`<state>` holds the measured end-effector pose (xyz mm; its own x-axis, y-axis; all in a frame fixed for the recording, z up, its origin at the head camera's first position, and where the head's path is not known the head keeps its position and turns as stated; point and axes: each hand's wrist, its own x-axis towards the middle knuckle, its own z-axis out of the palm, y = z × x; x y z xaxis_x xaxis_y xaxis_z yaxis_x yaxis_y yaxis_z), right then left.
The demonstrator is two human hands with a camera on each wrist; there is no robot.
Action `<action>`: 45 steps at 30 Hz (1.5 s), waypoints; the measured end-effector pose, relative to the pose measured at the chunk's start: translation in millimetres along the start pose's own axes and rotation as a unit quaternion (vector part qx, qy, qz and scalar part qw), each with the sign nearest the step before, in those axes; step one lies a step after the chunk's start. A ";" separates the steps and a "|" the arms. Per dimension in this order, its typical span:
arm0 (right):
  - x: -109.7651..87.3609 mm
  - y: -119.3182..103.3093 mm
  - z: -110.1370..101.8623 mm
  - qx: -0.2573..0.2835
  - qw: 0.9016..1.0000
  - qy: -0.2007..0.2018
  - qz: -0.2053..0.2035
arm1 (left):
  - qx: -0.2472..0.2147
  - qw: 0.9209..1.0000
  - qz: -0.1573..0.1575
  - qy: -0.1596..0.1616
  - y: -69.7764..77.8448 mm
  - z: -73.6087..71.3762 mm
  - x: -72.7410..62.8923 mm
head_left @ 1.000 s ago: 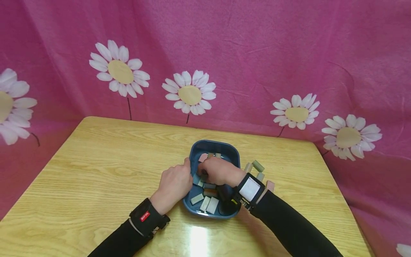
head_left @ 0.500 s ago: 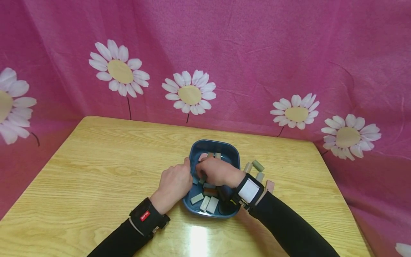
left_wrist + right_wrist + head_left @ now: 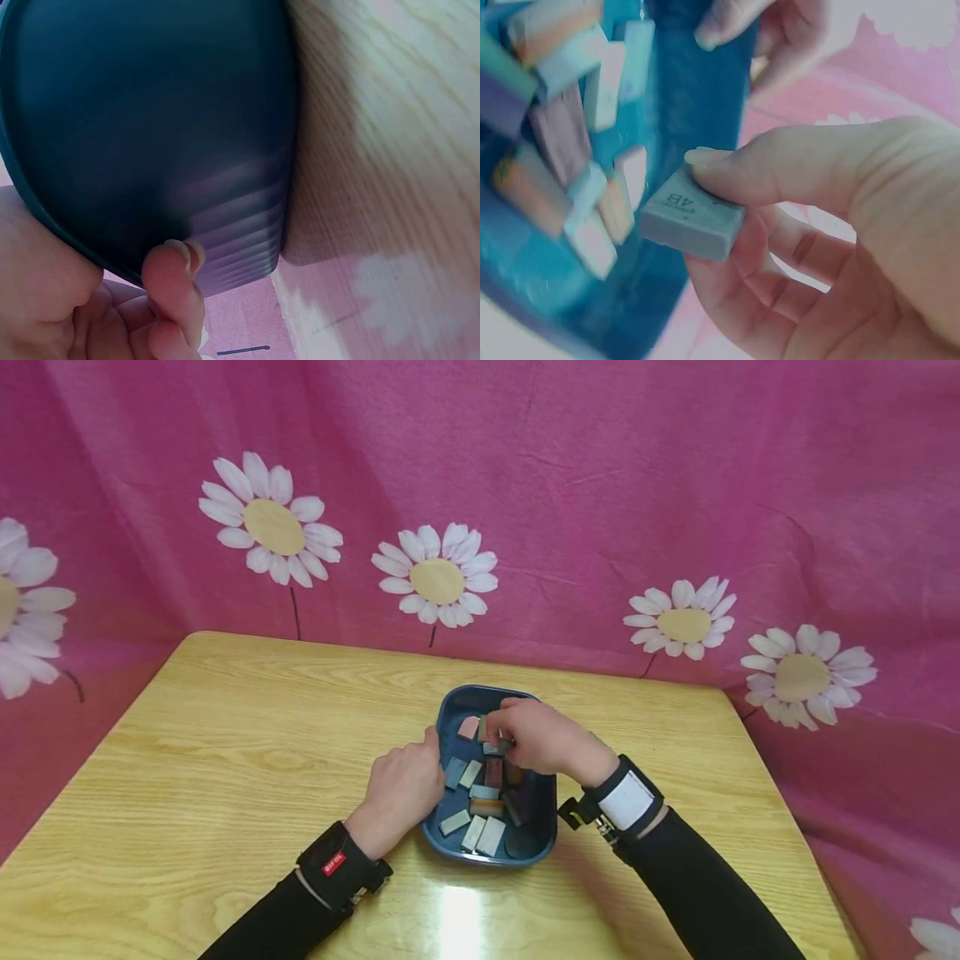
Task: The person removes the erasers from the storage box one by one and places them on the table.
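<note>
A small grey rectangular block point(image 3: 686, 217), marked 4B and apparently a rubber eraser, is pinched between the thumb and fingers of the right hand point(image 3: 543, 735) and held over the inside of the deep blue rounded tray point(image 3: 690, 105), which is seemingly plastic. The tray's rim is gripped by the left hand point(image 3: 405, 785), and the tray is thereby steadied, it seems, on the pale wood-grain table point(image 3: 262, 735). The picking-up of this one block is judged to be done; its setting-down is not. Whether it is being taken out or put in cannot be told. About a dozen other pieces are seen in the tray, among them a pink block point(image 3: 468, 727), a dark red block point(image 3: 493, 772) and a white block point(image 3: 490, 837); these are presumably left to be handled or already placed. Part of the table is hidden by the right forearm.
</note>
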<state>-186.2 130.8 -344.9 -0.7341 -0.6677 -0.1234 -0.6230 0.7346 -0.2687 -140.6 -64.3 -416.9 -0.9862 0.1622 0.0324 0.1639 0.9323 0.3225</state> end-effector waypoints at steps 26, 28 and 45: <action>-71.2 80.3 31.3 0.031 0.993 -0.017 0.112 | 0.007 1.000 0.004 0.006 1.0 0.6 -0.9; -72.4 81.0 37.4 0.032 0.993 -0.011 0.114 | 0.009 1.000 0.005 0.006 1.5 0.3 -0.5; -73.0 82.4 49.5 0.017 0.991 -0.021 0.129 | 0.009 1.000 0.003 0.006 0.1 0.7 -0.6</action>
<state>-170.6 234.1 -405.3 -0.8556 -0.4628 -0.2319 -0.4056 0.8777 -0.2552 -140.0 -64.1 -417.5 -0.9855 0.1633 0.0457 0.1694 0.9369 0.3059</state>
